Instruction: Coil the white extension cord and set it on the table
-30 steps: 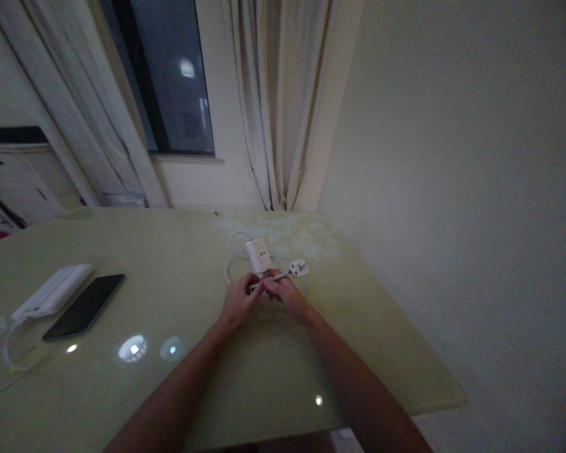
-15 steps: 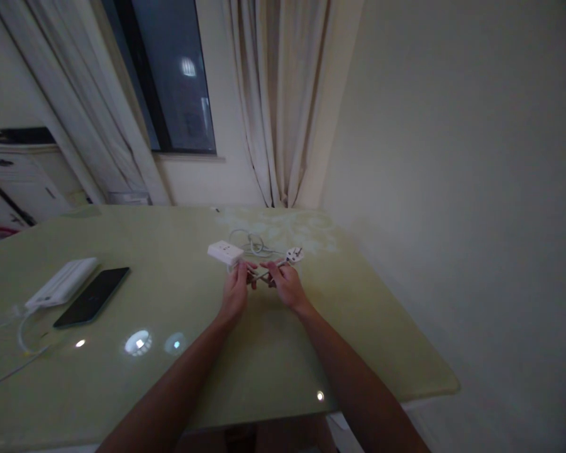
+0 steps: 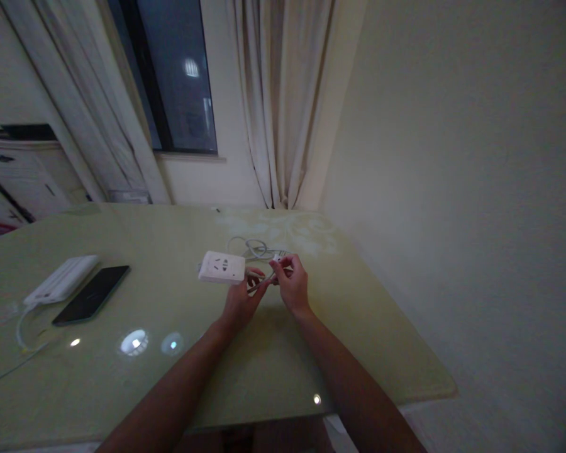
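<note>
A white power strip [image 3: 222,267] with its socket face towards me sticks out to the left of my left hand [image 3: 241,303]. That hand is closed around the grey cord close to the strip's right end. My right hand [image 3: 292,283] pinches the cord near its white plug [image 3: 277,257], which is mostly hidden by the fingers. Between the two hands runs a short stretch of cord. More of the grey cord [image 3: 255,248] lies looped on the table just beyond my hands.
To the left, a white power bank [image 3: 62,279] with a white cable lies beside a dark phone [image 3: 93,296] on the glossy greenish table [image 3: 179,377]. A wall [image 3: 443,189] runs along the right side. Curtains [image 3: 283,107] hang by the window behind.
The power strip has turned so its socket face shows more fully. My right hand has shifted over the plug, whose pins no longer show, and the left fingers reach further right along the cord.
</note>
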Tool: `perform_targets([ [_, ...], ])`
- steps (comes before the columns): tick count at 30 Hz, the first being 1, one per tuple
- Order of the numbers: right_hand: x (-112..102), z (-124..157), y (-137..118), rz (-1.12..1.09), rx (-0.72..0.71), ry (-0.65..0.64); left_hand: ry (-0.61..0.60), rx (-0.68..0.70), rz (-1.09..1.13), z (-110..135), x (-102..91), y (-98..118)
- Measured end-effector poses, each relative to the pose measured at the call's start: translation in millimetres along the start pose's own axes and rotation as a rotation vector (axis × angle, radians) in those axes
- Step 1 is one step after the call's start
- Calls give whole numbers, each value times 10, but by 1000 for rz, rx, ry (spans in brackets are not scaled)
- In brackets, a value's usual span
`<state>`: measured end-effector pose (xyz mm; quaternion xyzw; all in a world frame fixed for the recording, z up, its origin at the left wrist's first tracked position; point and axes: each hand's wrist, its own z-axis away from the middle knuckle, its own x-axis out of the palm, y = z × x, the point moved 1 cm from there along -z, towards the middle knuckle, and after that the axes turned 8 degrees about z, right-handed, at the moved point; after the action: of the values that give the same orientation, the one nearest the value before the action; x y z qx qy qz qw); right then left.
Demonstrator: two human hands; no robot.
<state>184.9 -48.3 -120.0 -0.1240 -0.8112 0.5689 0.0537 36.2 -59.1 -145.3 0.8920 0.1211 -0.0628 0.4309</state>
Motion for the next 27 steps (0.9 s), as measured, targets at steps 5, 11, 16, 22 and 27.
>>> perform_targets([
  [5, -8, 56, -77, 51, -94, -108, 121, 200, -101, -26, -100, 27],
  [11, -13, 128, -133, 206, -358, -359, 172, 130, 16, -110, -246, 102],
  [16, -32, 88, -123, 301, -574, -497, 153, -114, 328, -210, -294, 167],
  [22, -76, 53, -112, 675, -725, -237, 135, -320, 575, -315, -278, 175],
  [27, -86, 120, -159, 831, -578, -53, 289, -379, 583, -358, -332, 67],
])
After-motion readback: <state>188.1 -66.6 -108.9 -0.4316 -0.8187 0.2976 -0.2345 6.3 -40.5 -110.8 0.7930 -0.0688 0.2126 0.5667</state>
